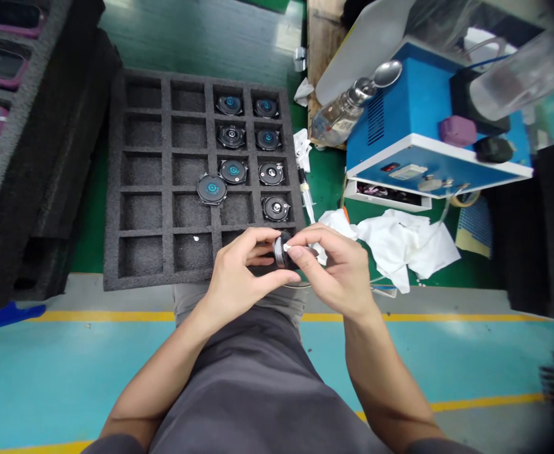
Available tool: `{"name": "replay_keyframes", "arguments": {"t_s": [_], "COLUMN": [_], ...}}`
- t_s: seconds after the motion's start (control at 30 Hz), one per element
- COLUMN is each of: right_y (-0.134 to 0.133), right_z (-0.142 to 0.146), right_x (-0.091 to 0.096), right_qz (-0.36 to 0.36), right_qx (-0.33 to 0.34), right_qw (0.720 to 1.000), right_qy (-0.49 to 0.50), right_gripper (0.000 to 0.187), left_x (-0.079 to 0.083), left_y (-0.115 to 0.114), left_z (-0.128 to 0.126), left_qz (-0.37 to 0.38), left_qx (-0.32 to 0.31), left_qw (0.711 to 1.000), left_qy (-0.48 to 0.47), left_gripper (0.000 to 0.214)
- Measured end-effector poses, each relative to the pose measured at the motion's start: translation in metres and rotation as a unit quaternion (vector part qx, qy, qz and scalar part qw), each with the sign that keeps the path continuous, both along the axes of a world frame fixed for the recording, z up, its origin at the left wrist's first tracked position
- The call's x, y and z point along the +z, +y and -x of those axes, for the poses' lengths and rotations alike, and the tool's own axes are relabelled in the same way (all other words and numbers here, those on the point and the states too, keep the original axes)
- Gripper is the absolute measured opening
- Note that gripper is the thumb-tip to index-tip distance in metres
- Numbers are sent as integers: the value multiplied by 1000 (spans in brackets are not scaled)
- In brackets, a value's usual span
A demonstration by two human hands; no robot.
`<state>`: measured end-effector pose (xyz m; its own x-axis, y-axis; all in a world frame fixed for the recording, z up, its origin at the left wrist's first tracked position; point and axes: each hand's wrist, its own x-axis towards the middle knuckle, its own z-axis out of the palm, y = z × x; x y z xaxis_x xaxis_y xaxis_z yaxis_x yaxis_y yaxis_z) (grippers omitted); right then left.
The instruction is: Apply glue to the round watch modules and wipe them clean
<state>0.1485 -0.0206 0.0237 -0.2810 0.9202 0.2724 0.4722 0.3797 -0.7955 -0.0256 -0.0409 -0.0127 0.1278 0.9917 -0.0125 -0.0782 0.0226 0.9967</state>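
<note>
My left hand (239,271) and my right hand (336,268) meet over the near edge of a black foam tray (163,183). Together they pinch a small round black watch body (283,251); my right fingers also press a small white bit against it. The tray's right columns hold several round watch bodies, such as one (275,208) just beyond my hands. Another watch body (212,188) rests on a divider near the tray's middle. Both hands have their fingers closed around the held part.
A blue machine (418,126) stands at the right with a clear bottle (343,113) beside it. White cloths (404,239) lie right of my hands, a syringe-like tool (306,198) at the tray's right edge. Dark foam trays (7,94) with pink-rimmed parts sit at left.
</note>
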Motion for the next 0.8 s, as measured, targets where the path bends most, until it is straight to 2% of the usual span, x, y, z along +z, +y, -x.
{"name": "replay_keyframes", "arguments": {"t_s": [0.2,0.3,0.47,0.67,0.8], "right_y": [-1,-3,-6,-1,7], "right_z": [-5,-1,11,19,18], "right_x": [20,23,17,10,9], "right_qz": [-20,-44,-71,-118,-167], "right_qx": [65,80,45,-16,-52], "right_qw": [995,991,990,987,976], "right_qy": [-67,-100,-115,-108,-129], "right_gripper": [7,9,9,9,10], "left_x": [0,-2,-5,0,6], "left_y": [1,2,6,7,7], "left_z": [0,1,4,4,5], "left_qz": [7,-7,-25,-4,40], "left_qx": [-3,2,8,-4,-23], "left_qw": [1000,1000,999,999,994], "left_qy": [1,2,-30,-54,-96], "left_gripper": [50,42,39,41,43]}}
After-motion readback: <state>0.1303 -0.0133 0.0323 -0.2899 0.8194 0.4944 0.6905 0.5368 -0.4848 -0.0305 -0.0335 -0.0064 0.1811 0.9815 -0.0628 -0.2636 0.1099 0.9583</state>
